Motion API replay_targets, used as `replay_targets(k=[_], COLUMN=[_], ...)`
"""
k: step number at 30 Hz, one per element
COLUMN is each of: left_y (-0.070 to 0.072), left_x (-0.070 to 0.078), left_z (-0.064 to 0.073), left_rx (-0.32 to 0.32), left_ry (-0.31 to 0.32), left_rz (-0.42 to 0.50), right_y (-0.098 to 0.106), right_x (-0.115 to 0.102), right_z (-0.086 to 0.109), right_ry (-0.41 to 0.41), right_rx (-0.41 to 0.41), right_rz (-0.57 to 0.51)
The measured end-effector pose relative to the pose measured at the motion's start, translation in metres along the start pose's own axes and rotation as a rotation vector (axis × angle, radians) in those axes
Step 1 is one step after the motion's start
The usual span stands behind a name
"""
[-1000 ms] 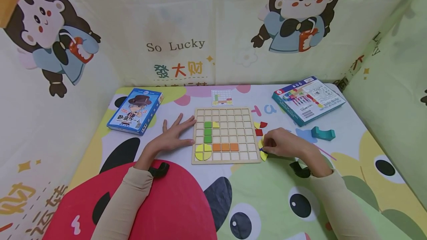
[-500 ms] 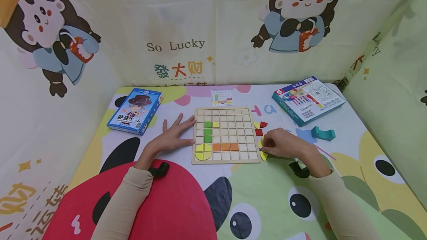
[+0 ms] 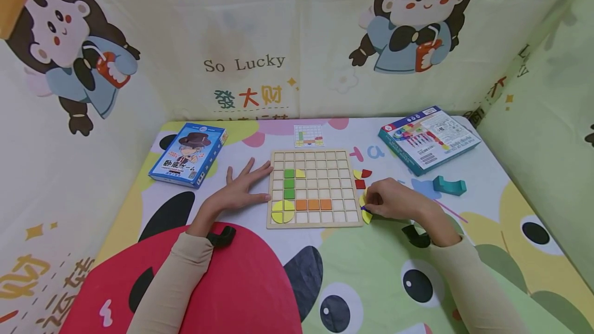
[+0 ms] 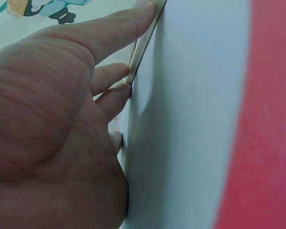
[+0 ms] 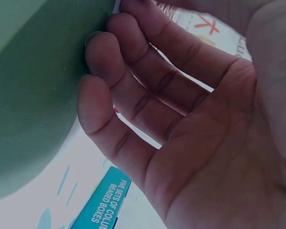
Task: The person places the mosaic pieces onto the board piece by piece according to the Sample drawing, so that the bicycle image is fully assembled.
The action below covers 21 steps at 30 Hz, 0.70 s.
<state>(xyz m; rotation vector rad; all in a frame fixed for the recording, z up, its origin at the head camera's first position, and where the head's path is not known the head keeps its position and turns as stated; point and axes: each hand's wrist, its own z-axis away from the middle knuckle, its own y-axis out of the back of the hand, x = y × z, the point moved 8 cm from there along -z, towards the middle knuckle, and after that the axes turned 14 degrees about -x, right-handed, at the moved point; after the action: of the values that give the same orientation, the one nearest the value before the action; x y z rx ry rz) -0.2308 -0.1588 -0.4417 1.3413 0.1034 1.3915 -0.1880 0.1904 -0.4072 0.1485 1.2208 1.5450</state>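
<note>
A wooden grid board (image 3: pixel 323 154) lies on the table. My left hand (image 3: pixel 234 188) has its fingers spread, with thumb and fingertips against the board's left edge; the left wrist view shows the thumb (image 4: pixel 119 33) on that edge. By the lower right edge, the right hand (image 3: pixel 394 199) pinches a small dark blue piece (image 3: pixel 363 208) between thumb and fingertips, among yellow pieces (image 3: pixel 367 217) partly hidden by the fingers. On the board sit three green squares (image 3: pixel 289 183), three orange squares (image 3: pixel 313 204), a yellow circle of quarter pieces (image 3: pixel 283 212) and one yellow quarter piece (image 3: pixel 300 173).
Beyond the board lies a small pattern card (image 3: pixel 308 136). Red pieces (image 3: pixel 360 184) lie along its right side. A blue box (image 3: pixel 188 154) is at left, a teal box (image 3: pixel 429 139) at right, with a teal curved block (image 3: pixel 449 185) in front of it.
The right fingertips shift very slightly at the blue piece, which shows a little more than half a second ago. The left hand and the board stay still.
</note>
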Motion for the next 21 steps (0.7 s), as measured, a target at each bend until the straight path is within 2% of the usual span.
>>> replay_targets(k=[21], left_y=[0.0003], left_x=[-0.001], left_z=[-0.0004], left_rx=[0.002], left_ry=[0.002], left_rz=[-0.002], right_y=[0.0001], right_x=[-0.0019], right_z=[-0.0034], right_ry=[-0.047], right_rx=[0.03], right_rz=[0.032])
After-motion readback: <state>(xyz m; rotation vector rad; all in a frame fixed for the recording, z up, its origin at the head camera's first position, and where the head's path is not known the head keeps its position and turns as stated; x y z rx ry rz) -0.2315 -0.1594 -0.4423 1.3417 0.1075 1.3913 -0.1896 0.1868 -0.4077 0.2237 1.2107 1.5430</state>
